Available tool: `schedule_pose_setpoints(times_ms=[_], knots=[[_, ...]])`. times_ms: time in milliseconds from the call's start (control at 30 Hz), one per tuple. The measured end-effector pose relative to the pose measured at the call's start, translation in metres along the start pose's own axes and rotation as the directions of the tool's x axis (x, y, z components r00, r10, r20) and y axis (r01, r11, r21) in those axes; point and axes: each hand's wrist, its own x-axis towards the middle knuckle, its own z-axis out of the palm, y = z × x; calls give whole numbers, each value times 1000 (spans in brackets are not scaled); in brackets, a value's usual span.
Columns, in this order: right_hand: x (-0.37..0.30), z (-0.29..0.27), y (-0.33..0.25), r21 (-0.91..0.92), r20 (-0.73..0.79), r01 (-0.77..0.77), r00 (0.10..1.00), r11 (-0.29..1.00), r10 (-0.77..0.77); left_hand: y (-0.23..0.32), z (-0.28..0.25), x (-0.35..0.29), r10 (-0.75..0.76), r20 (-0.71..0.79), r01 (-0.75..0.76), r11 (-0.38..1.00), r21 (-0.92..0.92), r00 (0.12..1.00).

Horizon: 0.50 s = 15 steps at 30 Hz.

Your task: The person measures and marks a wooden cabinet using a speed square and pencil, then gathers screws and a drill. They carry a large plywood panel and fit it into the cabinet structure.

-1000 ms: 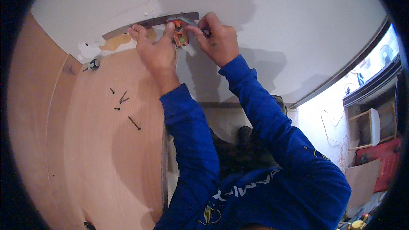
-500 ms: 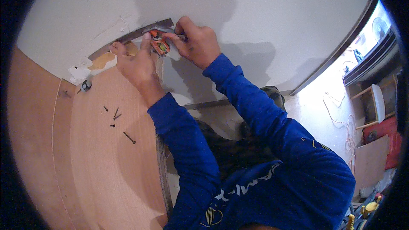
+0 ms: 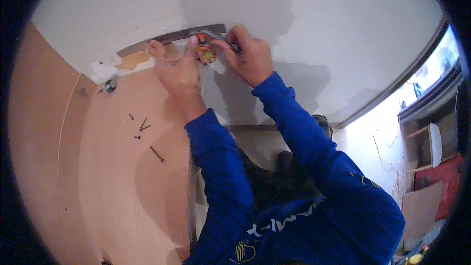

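Observation:
Against a pale panel [image 3: 319,19], my left hand [image 3: 179,71] is closed at a small orange-and-grey tool [image 3: 206,55] with a yellow-green patch; its exact kind is unclear. The thumb presses at the tool, while the outer fingers curl by a long dark strip [image 3: 171,37]. My right hand [image 3: 251,56] pinches the grey part of the same tool from the right. Something dark shows in its grip, mostly hidden by the fingers. Under the strip, a ragged tan patch [image 3: 133,61] shows through the white surface.
Several dark screws [image 3: 157,154] lie on the wooden surface [image 3: 117,181] at left. A small grey-and-black round object [image 3: 109,86] sits near its far edge. At far right are a red panel [image 3: 449,186], a leaning board [image 3: 422,211] and a thin cord on the pale floor.
The view has shifted, so the whole scene sits farther right and slightly lower. Both hands stay at the orange-and-grey tool beside the strip, with little change in their grip.

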Motion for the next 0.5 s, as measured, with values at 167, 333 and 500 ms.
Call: schedule_pose_setpoints(times_ms=[167,333,500], knots=[[0,0,1,-27,25,-10,1000,1000,11,0,2,-4,26,-5,-26,998,56,1000],[-2,0,2,-7,36,-3,999,1000,4,-6,4,-5,35,-21,-35,999,23,999],[-2,-2,0,-28,21,-17,1000,999,18,-10,5,-4,86,-50,-81,992,95,995]])
